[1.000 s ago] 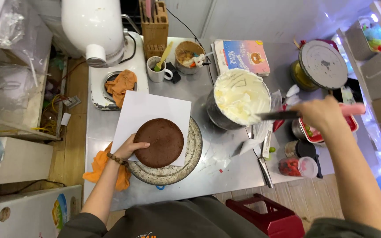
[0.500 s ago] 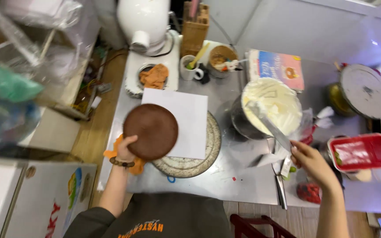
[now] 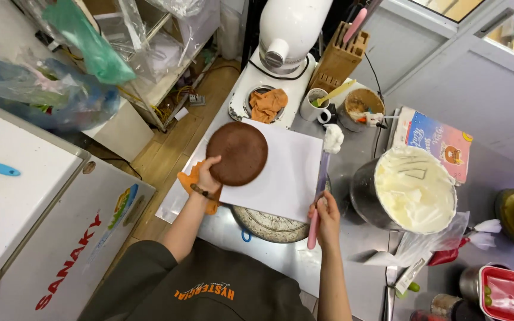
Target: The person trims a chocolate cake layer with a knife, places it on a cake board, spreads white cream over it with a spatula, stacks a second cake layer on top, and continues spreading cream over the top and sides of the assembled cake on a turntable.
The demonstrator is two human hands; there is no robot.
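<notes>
My left hand (image 3: 209, 174) grips the near edge of a round dark brown cake layer (image 3: 237, 153) and holds it raised at the left side of a white paper sheet (image 3: 284, 172). The sheet lies over a round turntable (image 3: 269, 224). My right hand (image 3: 327, 217) is shut on the pink handle of a long palette knife (image 3: 318, 189). The blade carries a lump of white cream (image 3: 332, 138) at its tip, past the paper's far right corner.
A steel pot of white cream (image 3: 414, 189) stands right of the turntable. Behind it are a white stand mixer (image 3: 287, 35), a knife block (image 3: 340, 59), a mug (image 3: 315, 107), a bowl (image 3: 361, 106) and a coloured box (image 3: 435, 142). A white chest freezer (image 3: 37, 202) stands at left.
My right hand drew the knife out of the cream pot and carried a lump of cream over beside the paper. My left hand lifted the cake layer off the turntable, toward the left.
</notes>
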